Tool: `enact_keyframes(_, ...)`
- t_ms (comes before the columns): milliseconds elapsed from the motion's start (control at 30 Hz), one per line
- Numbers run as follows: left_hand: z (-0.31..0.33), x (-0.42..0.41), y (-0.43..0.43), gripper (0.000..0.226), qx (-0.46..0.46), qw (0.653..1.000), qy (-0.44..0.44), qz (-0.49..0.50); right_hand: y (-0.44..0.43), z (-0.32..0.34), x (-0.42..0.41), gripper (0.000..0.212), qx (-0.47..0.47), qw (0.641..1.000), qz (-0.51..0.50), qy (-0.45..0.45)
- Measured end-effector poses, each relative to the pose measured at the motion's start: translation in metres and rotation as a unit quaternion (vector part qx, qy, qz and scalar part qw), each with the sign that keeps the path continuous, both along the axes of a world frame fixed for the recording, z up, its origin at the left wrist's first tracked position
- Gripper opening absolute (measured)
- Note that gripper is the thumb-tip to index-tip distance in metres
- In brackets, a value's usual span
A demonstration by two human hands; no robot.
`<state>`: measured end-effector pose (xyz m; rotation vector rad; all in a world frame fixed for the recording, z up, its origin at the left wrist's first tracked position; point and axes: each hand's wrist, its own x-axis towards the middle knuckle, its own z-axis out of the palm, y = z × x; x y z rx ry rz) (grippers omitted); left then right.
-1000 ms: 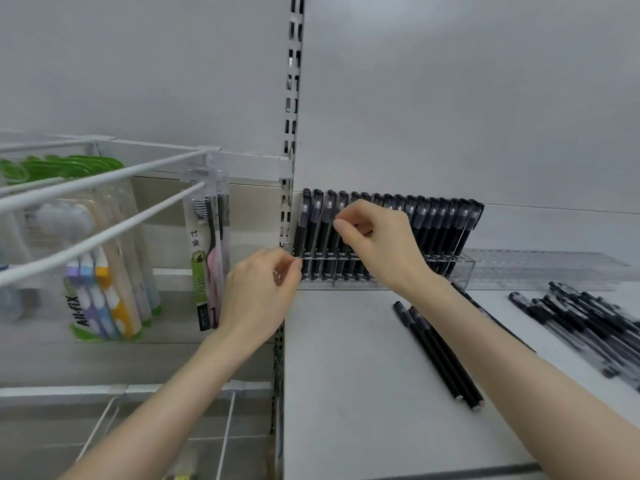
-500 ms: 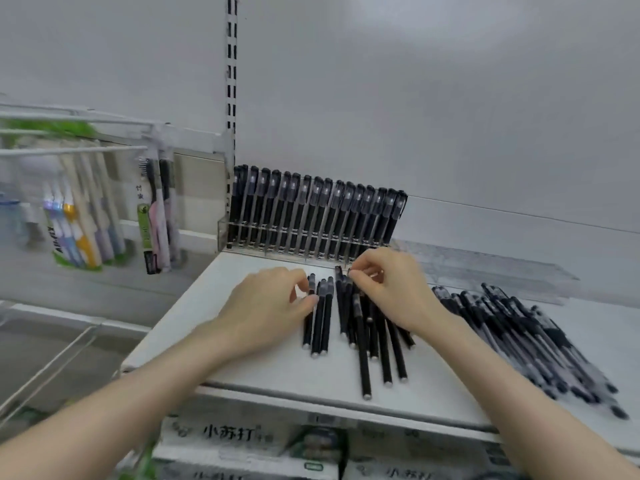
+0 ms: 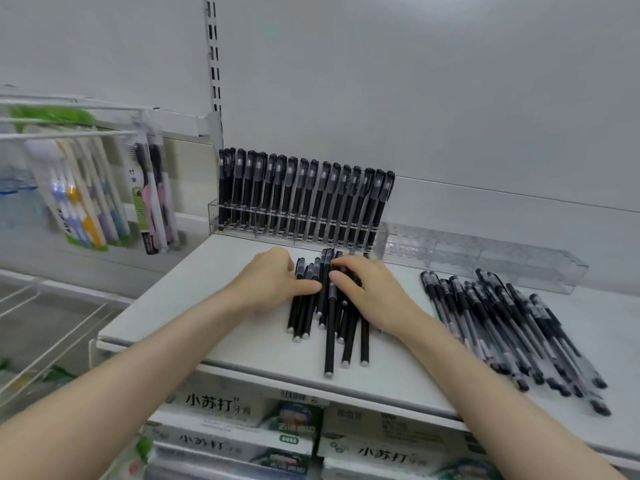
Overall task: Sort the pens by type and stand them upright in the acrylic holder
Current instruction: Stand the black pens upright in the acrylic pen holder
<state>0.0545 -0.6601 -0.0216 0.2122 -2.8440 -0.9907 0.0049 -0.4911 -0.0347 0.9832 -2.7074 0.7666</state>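
Shelf (image 3: 207, 306) rear: acrylic holder (image 3: 485, 261) half filled; left hand (image 3: 273, 282) and right hand (image 3: 374, 292) fingers grip loose black pens (image 3: 329, 341); clear pens (image 3: 502, 323) wait.

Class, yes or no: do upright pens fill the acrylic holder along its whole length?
No, the upright pens stand only in the left part of the acrylic holder.

We're in a shop: slotted wall rail (image 3: 214, 57) at top centre, packaged toothbrushes (image 3: 86, 202) on pegs (left), boxed toothpaste (image 3: 221, 408) stocked below the shelf (image 3: 214, 344).
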Motion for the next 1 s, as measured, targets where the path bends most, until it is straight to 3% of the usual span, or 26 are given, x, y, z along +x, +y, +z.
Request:
enact_keyframes(167, 0.004, -0.005, -0.006, 0.04, -0.027, 0.999, -0.029, -0.011, 0.004, -0.001, -0.002, 0.038, 0.006, 1.0, 0.008, 0.004)
enact_keyframes(300, 0.01, -0.002, -0.009, 0.024, -0.105, 0.993, -0.042, -0.03, 0.004, -0.003, -0.004, 0.036, 0.027, 1.0, 0.005, 0.008)
enact_keyframes(467, 0.015, 0.004, -0.012, 0.028, -0.099, 0.991, -0.06, -0.074, 0.006, -0.003, -0.003, 0.036, 0.035, 0.999, -0.008, -0.005)
enact_keyframes(600, 0.013, 0.024, -0.018, 0.024, 0.068, 0.995, -0.005, -0.074, 0.005, 0.005, 0.003, 0.029, -0.051, 0.999, -0.01, 0.005)
enact_keyframes(733, 0.012, 0.039, -0.028, 0.015, 0.323, 0.938, 0.074, -0.1, -0.012, 0.028, 0.02, 0.034, -0.19, 0.976, 0.057, -0.087)
enact_keyframes(867, 0.019, 0.037, -0.039, 0.012, 0.373, 0.905, 0.121, -0.162, -0.048, 0.055, 0.028, 0.025, -0.307, 0.939, 0.097, -0.124)
enact_keyframes(1000, 0.023, 0.024, -0.058, 0.022, 0.358, 0.908, 0.153, -0.152, -0.082, 0.068, 0.022, 0.017, -0.394, 0.908, 0.084, -0.116)
